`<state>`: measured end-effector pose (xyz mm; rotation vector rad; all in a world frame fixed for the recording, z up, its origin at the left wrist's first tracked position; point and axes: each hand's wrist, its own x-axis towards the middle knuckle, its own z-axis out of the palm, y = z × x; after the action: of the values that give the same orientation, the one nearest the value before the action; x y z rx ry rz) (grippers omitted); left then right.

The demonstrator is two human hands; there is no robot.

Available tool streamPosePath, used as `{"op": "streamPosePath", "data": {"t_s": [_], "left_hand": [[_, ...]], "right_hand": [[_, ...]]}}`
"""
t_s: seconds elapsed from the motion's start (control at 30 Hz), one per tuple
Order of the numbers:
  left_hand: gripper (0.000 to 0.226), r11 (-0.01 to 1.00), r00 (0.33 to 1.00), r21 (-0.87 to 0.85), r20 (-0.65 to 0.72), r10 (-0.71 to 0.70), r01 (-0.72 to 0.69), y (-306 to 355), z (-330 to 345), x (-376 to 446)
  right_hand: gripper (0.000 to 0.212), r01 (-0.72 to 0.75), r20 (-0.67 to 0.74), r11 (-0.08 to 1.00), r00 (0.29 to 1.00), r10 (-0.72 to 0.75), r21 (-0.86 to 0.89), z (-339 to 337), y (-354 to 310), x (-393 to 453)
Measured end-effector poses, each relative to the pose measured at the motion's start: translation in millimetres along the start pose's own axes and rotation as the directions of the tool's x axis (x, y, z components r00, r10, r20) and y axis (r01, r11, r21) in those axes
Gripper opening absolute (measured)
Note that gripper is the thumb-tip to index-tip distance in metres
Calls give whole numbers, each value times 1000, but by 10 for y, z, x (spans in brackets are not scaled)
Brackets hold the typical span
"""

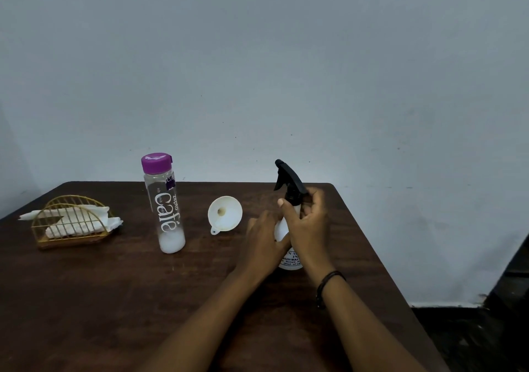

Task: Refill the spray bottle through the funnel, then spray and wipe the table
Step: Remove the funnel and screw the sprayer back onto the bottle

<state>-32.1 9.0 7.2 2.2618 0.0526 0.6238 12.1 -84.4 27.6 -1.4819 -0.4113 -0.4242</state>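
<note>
The right hand [307,222] is curled round the neck of the spray bottle [289,228], just under its black trigger head [289,181], while the left hand [264,240] is wrapped about the white body lower down; the bottle stands upright on the counter [114,300], at about 3 o'clock from the funnel [225,213]. The bottle is judged to be light, thin-walled plastic that would give a little if squeezed, so the body is best steadied low and the collar turned from above, as it appears to be held. Its smooth wall may slip if wet. The funnel, lying on its side with its mouth towards the camera, is taken to be stiff, very light plastic, easily knocked, and best lifted by its rim or small tab. At 9 o'clock from the funnel stands a capped clear bottle [166,202] with a little white liquid at its base, probably light and top-heavy. Further towards 9 o'clock a wire holder [71,222] carries soft napkins [71,225]. Much of the spray bottle is hidden by both hands; its fill level, its label and whether the head is loosened cannot be made out.
</note>
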Motion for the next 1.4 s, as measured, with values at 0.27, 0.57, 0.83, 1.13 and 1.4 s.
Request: {"op": "streamPosePath", "data": {"t_s": [0.27, 0.57, 0.83, 1.13, 1.4], "left_hand": [[55, 1000, 1000, 13, 4, -5, 5, -3, 11, -2], [30, 1000, 1000, 12, 2, -9, 9, 34, 21, -22], [58, 1000, 1000, 26, 10, 11, -12, -30, 49, 4], [60, 1000, 1000, -8, -4, 28, -28, -41, 66, 13], [50, 995, 1000, -101, 0, 27, -26, -57, 120, 42]], "right_hand": [[12, 51, -3, 996, 999, -51, -68, 13, 8, -14], [28, -34, 50, 999, 998, 31, 42, -12, 24, -10], [31, -32, 3, 999, 999, 32, -22, -15, -37, -11], [16, -17, 93, 999, 995, 21, -44, -17, -6, 18], [17, -143, 232, 987, 965, 121, 79, -84, -6, 74]]}}
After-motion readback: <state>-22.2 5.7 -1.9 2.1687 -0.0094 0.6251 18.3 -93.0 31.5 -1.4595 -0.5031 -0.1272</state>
